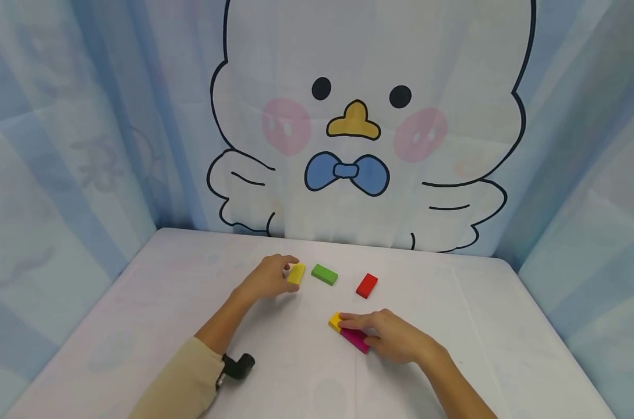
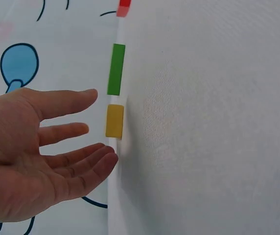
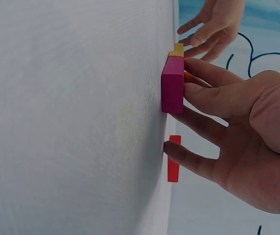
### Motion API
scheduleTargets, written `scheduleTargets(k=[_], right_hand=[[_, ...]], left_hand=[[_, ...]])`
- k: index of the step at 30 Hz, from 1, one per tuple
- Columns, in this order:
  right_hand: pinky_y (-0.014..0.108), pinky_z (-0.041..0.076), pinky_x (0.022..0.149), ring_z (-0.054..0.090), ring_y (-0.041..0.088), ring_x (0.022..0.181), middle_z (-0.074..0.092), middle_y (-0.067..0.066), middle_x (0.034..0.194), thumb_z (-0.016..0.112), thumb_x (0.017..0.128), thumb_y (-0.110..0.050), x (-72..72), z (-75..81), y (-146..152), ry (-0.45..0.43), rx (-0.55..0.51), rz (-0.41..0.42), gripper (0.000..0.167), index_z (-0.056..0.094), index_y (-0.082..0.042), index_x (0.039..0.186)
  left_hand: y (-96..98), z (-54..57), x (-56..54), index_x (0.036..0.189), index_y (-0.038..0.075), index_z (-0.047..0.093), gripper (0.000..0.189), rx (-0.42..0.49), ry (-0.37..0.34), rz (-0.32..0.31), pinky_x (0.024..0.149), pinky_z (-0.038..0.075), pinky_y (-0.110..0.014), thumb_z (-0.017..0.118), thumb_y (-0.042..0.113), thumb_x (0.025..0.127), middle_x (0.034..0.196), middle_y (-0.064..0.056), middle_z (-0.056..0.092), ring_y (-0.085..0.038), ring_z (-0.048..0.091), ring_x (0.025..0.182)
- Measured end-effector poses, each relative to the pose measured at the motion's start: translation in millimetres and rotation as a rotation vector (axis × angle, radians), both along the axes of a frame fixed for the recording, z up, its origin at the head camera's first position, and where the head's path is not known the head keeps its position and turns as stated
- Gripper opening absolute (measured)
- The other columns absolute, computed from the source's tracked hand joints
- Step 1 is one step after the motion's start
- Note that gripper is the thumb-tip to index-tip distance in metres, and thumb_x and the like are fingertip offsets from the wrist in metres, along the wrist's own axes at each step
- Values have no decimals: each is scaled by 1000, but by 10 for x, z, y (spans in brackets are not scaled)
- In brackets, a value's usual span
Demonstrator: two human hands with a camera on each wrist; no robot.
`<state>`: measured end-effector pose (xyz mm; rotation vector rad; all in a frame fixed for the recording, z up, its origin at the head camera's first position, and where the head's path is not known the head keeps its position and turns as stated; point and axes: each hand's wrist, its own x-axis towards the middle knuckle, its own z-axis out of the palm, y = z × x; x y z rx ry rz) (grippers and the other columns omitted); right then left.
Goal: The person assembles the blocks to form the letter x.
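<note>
My left hand (image 1: 269, 277) reaches around a yellow block (image 1: 296, 273) at the back of the table. Its thumb and fingers are spread on either side; in the left wrist view a gap shows between the hand and this yellow block (image 2: 114, 121). My right hand (image 1: 395, 336) holds a magenta block (image 1: 356, 339) between thumb and fingers, low on the table. An orange-yellow block (image 1: 335, 322) sits against the magenta block's far-left end, under the fingertips. In the right wrist view the thumb lies against the magenta block (image 3: 172, 85); the other fingers are partly hidden.
A green block (image 1: 324, 274) lies just right of the yellow one. Farther right is a red block (image 1: 367, 286), beyond the right hand. The white-covered table (image 1: 275, 372) meets printed curtains (image 1: 358, 215) at the back and sides. A black device (image 1: 238, 366) is worn at the left wrist.
</note>
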<state>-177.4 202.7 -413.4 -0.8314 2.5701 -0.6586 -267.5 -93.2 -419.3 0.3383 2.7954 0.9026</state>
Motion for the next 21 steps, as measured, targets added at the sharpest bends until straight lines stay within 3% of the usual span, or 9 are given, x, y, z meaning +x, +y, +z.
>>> scheduleTargets(k=[5,13,18,21], right_hand=[[48,51,109,49,27,147,55,-8,156,62,97,4,-2,-1,1,-8,-1,-4,54,65,-22,144],[46,53,108,50,27,146,55,-8,156,62,97,4,-13,-2,3,1,5,-1,54,65,-22,144],[45,52,108,50,26,146,55,-9,155,62,97,4,-14,-6,0,-12,-2,-12,53,65,-22,144],[46,52,109,50,26,147,55,-9,155,62,97,4,-12,-9,1,-21,-11,-15,53,66,-21,143]], left_hand=[[69,-34,-70,147,11,58,66,-29,-7,45,102,56,-44,85,23,88,136,-15,65,-28,62,121],[173,-49,-136,145,6,60,68,-36,-7,66,101,55,-44,87,23,85,129,-15,67,-27,62,114],[238,-30,-158,142,3,61,68,-46,-21,80,111,49,-49,88,21,83,139,-18,62,-32,58,127],[269,-28,-182,140,0,62,65,-73,-18,71,111,48,-49,87,18,83,138,-18,62,-32,56,126]])
